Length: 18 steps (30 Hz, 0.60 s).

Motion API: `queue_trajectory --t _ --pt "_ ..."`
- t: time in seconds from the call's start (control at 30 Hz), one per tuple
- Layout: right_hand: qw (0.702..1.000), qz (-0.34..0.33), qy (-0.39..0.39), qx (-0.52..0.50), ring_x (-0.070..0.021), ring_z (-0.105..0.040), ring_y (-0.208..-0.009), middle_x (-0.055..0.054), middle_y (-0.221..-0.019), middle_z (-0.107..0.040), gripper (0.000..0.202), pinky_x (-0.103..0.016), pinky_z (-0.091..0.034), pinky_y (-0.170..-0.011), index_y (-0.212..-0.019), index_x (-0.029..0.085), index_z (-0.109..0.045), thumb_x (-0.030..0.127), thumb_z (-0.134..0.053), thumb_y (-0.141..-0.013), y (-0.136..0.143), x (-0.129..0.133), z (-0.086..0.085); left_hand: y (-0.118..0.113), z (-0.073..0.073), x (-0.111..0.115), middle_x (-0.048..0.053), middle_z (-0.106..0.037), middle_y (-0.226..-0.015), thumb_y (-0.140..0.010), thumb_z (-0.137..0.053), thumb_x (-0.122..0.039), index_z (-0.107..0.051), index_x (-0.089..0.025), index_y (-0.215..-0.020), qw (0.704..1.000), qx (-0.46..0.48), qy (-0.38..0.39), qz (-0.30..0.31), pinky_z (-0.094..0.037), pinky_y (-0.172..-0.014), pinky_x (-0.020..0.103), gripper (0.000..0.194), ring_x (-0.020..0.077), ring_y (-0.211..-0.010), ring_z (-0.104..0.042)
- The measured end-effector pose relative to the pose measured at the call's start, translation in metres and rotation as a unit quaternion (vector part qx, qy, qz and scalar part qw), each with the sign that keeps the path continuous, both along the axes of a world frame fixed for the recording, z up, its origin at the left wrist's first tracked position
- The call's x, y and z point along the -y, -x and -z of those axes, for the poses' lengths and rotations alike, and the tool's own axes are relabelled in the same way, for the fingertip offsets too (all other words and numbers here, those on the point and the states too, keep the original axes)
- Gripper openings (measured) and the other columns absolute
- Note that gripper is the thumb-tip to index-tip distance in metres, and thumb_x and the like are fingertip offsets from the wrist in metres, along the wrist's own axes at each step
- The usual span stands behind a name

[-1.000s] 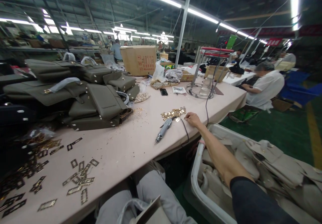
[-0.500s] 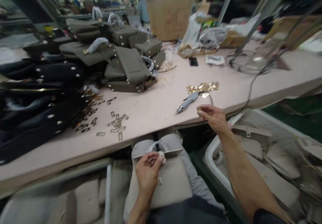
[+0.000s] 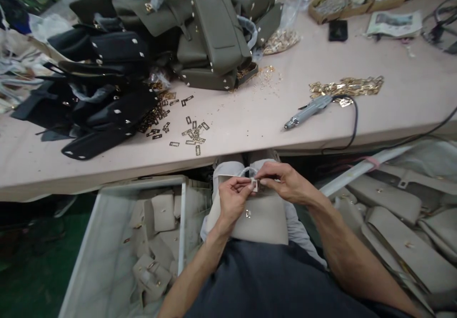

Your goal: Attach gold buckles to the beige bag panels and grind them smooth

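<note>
A light beige bag [image 3: 264,225] lies on my lap, with a small metal clasp on its front. Above its front my left hand [image 3: 233,199] pinches a small pale tab with a rectangular opening. The fingers of my right hand [image 3: 285,182] are pressed together at the right side of that tab; what they hold is too small to name. On the table beyond lies a grey electric screwdriver [image 3: 309,111] with a cable. Gold metal pieces [image 3: 348,87] are heaped behind it, and dark rectangular frames [image 3: 194,134] are scattered to its left.
Dark green bags [image 3: 221,37] and black bags [image 3: 117,99] are piled on the table [image 3: 243,118]. A bin [image 3: 182,232] of beige pieces stands on my left, another bin [image 3: 357,173] on my right. A black square object [image 3: 337,31] lies farther back.
My right hand has come from the table edge near the screwdriver to the tab at my left hand. The view has tilted down and turned left.
</note>
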State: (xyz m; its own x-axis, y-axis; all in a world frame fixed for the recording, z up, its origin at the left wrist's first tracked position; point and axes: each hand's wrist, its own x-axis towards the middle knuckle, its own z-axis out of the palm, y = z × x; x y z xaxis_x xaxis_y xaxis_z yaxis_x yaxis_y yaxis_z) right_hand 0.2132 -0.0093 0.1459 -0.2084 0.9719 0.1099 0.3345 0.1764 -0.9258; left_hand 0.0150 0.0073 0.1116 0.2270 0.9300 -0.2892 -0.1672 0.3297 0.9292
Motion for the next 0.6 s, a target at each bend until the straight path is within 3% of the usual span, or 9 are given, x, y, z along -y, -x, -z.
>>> queue_trajectory --t 0.13,0.33,0.6 --pt "0.999 0.02 0.036 -0.031 -0.0173 -0.064 -0.076 -0.003 -0.084 -0.071 0.01 -0.029 -0.051 -0.068 -0.097 0.018 -0.076 0.023 -0.07 -0.091 0.011 -0.006 0.004 0.005 0.0 0.0 0.01 -0.078 -0.081 -0.069 -0.091 -0.03 -0.076 -0.009 -0.087 1.0 0.008 0.0 0.013 -0.066 -0.066 0.032 0.031 0.0213 -0.071 -0.075" --pt "0.997 0.067 0.041 0.011 -0.0189 -0.066 -0.079 -0.004 -0.084 -0.073 0.008 -0.028 -0.048 -0.067 -0.09 0.018 -0.077 0.02 -0.07 -0.086 0.027 -0.006 0.005 0.009 0.0 0.003 0.01 -0.079 -0.08 -0.067 -0.092 -0.027 -0.078 -0.009 -0.087 1.0 0.023 0.007 0.016 -0.066 -0.067 0.033 0.031 0.0223 -0.072 -0.076" --pt "0.994 0.108 0.006 0.032 -0.0168 -0.066 -0.074 -0.002 -0.081 -0.074 0.008 -0.028 -0.046 -0.065 -0.087 0.02 -0.077 0.016 -0.071 -0.084 0.035 0.0 0.008 0.012 -0.001 0.002 0.011 -0.079 -0.079 -0.066 -0.093 -0.025 -0.078 -0.008 -0.088 0.998 0.049 0.032 0.015 -0.067 -0.067 0.033 0.031 0.0221 -0.07 -0.077"
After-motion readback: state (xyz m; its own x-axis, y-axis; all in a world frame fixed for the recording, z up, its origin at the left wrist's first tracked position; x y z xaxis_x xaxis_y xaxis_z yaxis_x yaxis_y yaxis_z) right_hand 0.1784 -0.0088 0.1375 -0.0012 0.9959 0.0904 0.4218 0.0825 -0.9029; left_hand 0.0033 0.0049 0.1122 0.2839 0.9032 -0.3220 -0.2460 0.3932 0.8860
